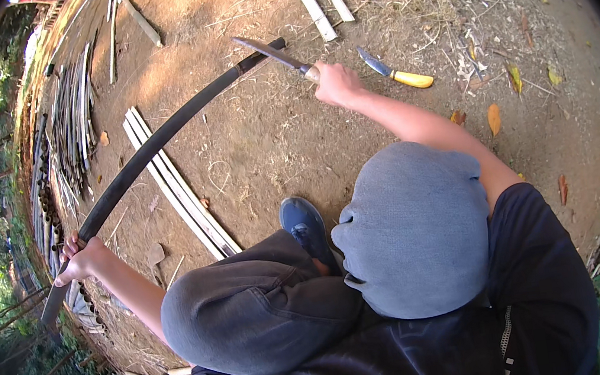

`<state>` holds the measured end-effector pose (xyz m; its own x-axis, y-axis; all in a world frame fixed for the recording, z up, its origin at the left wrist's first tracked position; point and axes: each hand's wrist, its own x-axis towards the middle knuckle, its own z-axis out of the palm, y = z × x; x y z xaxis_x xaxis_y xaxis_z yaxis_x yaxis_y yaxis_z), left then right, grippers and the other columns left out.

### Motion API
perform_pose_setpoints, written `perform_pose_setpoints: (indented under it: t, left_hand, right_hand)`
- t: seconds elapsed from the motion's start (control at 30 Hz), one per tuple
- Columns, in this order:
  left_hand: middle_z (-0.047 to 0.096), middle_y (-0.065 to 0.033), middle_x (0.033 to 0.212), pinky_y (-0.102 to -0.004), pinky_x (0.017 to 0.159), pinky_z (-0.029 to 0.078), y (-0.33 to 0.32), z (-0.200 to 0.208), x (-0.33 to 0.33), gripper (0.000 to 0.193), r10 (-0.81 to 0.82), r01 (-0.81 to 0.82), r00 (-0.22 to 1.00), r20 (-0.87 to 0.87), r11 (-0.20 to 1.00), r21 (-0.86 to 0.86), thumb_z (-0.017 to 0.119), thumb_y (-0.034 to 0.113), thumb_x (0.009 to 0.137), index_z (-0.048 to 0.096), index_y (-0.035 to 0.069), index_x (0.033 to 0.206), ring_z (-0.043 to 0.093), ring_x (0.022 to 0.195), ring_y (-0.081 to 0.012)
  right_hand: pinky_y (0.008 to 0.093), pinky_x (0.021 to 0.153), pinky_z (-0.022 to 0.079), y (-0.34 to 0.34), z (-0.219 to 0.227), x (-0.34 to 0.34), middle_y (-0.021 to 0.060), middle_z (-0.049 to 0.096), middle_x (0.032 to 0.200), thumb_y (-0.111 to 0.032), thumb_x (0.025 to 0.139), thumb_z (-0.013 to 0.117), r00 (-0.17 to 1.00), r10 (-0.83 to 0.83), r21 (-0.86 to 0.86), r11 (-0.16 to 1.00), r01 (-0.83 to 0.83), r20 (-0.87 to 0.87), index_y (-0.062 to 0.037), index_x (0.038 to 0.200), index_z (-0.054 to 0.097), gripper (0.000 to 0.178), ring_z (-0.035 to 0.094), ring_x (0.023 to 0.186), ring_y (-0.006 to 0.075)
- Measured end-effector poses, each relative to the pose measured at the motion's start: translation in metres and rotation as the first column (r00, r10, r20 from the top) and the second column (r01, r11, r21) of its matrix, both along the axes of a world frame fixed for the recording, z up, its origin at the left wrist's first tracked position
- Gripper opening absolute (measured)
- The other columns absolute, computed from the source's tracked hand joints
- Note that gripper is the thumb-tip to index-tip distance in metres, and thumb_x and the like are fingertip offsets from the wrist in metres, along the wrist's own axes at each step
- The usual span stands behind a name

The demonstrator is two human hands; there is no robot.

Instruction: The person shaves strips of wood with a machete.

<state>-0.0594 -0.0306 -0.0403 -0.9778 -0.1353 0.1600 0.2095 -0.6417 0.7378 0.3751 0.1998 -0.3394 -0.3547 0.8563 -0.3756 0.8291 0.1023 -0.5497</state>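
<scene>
My left hand (81, 261) is wrapped round the near end of a long, dark bamboo strip (159, 139) at the left. The strip runs away from me to the right, with a joint showing near its far end. My right hand (339, 84) grips the handle of a machete (276, 55), its blade pointing left. That blade crosses the strip near its far tip; whether they touch, I cannot tell. To the right of my right hand, a knife (394, 72) with a yellow handle lies on the ground.
Pale split bamboo strips (178, 180) lie on the dirt ground beneath the dark one. Farther off are two more pale strips (308, 0). A pile of strips (75, 129) lies at the left. My shoe (305, 226) and bent knees are close in front.
</scene>
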Motion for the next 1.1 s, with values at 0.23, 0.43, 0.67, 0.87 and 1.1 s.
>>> perform_pose_setpoints:
  t: [0.23,0.43,0.67,0.87,1.1]
  left_hand:
    - [0.029,-0.0001,0.057,-0.0308,0.047,0.036,0.002,0.000,0.002,0.070,0.016,-0.016,0.999,0.041,1.000,0.014,0.033,0.079,0.093,0.039,0.013,0.073,0.030,0.049,-0.0168]
    - [0.028,0.0011,0.054,-0.0313,0.047,0.036,-0.001,0.002,0.001,0.070,0.019,-0.019,1.000,0.005,1.000,-0.009,0.031,0.079,0.093,0.039,0.013,0.074,0.028,0.049,-0.0167]
    - [0.029,0.0010,0.055,-0.0323,0.049,0.037,0.002,0.001,0.004,0.071,-0.008,0.008,1.000,-0.016,1.000,-0.016,0.029,0.080,0.093,0.039,0.013,0.074,0.028,0.050,-0.0168]
    - [0.035,-0.0012,0.056,-0.0337,0.050,0.043,0.007,0.010,0.018,0.068,0.120,-0.115,0.986,0.116,0.992,-0.048,0.034,0.078,0.094,0.041,0.012,0.076,0.033,0.049,-0.0179]
    - [0.032,-0.0002,0.055,-0.0335,0.051,0.043,0.000,0.002,0.005,0.068,0.075,-0.075,0.997,0.010,0.995,-0.071,0.033,0.078,0.094,0.041,0.013,0.076,0.032,0.048,-0.0176]
  right_hand:
    - [0.0395,0.068,0.057,0.007,0.001,0.006,0.0119,0.070,0.096,-0.011,0.083,0.064,0.996,-0.057,0.006,0.998,0.057,0.061,-0.0060,0.118,0.060,0.036,0.071,0.083,0.0252]
    - [0.0433,0.075,0.059,0.014,0.003,0.006,0.0170,0.071,0.100,-0.013,0.084,0.062,0.996,-0.080,-0.014,0.997,0.081,0.029,-0.0052,0.118,0.060,0.035,0.072,0.089,0.0304]
    - [0.0390,0.058,0.054,-0.031,0.035,-0.016,0.0109,0.067,0.077,-0.009,0.086,0.063,0.981,0.106,0.057,0.994,-0.098,-0.161,-0.0034,0.116,0.057,0.030,0.068,0.065,0.0238]
    - [0.0360,0.050,0.050,-0.030,0.039,-0.036,0.0081,0.065,0.077,-0.010,0.087,0.062,0.974,0.147,0.050,0.989,-0.141,-0.174,-0.0062,0.116,0.057,0.030,0.064,0.060,0.0195]
    - [0.0362,0.053,0.052,-0.023,0.039,-0.041,0.0107,0.066,0.081,-0.011,0.086,0.061,0.980,0.113,-0.023,0.993,-0.119,-0.164,-0.0045,0.111,0.057,0.026,0.067,0.067,0.0223]
